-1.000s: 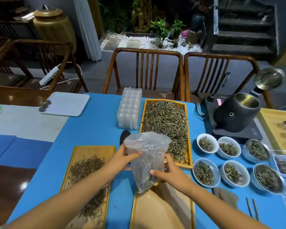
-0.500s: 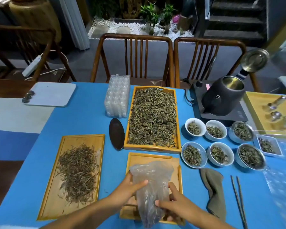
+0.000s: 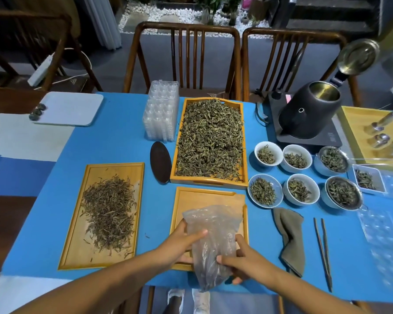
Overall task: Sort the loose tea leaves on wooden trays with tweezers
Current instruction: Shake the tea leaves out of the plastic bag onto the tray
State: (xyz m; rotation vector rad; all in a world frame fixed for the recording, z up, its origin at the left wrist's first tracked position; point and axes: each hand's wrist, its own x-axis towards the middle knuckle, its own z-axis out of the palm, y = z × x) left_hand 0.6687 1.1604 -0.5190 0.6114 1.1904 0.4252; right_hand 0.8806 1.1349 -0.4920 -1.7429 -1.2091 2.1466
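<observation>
Both hands hold a clear plastic bag (image 3: 213, 241) with some dark tea at its bottom, over the near end of a bare wooden tray (image 3: 204, 200). My left hand (image 3: 179, 243) pinches the bag's left side; my right hand (image 3: 243, 261) grips its lower right. A flat wooden tray (image 3: 77, 257) at the left carries a loose pile of tea leaves (image 3: 109, 211). Further back, a deeper tray (image 3: 213, 182) is heaped with tea leaves (image 3: 210, 137). Dark tweezers (image 3: 323, 250) lie on the blue cloth at the right, untouched.
Several bowls of tea (image 3: 266, 191) stand right of the trays, with a grey cloth (image 3: 290, 239) in front of them. A black kettle (image 3: 311, 112) sits on its base behind. Stacked clear plastic blister trays (image 3: 161, 114) and a dark oval dish (image 3: 160, 162) lie left of the deep tray.
The bag and both hands came down and toward me, from above the deep tray to the near end of the bare tray. The view tilted downward.
</observation>
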